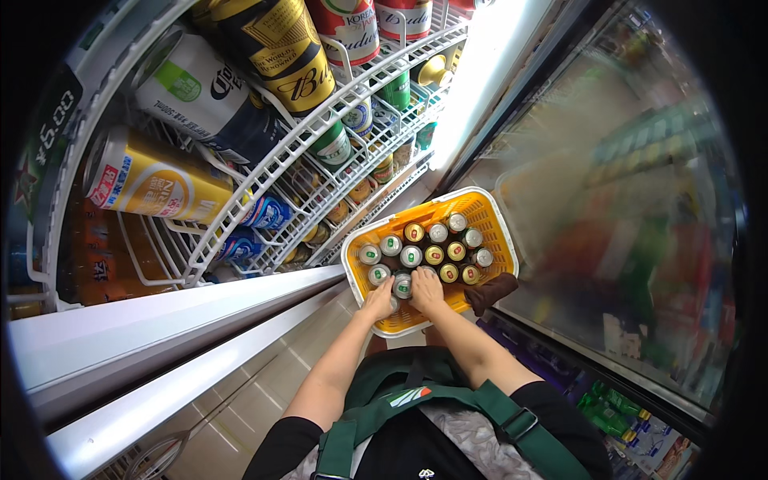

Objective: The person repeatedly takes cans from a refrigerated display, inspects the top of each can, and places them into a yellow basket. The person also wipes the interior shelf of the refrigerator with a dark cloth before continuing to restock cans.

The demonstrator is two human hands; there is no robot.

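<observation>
A yellow plastic shopping basket (pixel 507 225) with a white rim stands on the floor in front of my legs. Upright drink cans fill much of it. Some have silver tops with green tabs, like the can (pixel 410 256) near the middle; others have gold tops with red tabs, like this can (pixel 434 255). My left hand (pixel 379 301) reaches in at the near side, its fingers against the left side of a silver-topped can (pixel 402 287). On that can's right is my right hand (pixel 426 291), fingers curled over another can's top; its grip is hidden.
An open drinks cooler on the left has white wire shelves (pixel 336 111) holding beer cans (pixel 162 174). Its lower white frame (pixel 180 318) runs beside the basket. A glass door (pixel 600 210) stands at right. Brown cloth (pixel 492 293) hangs over the basket's near right rim.
</observation>
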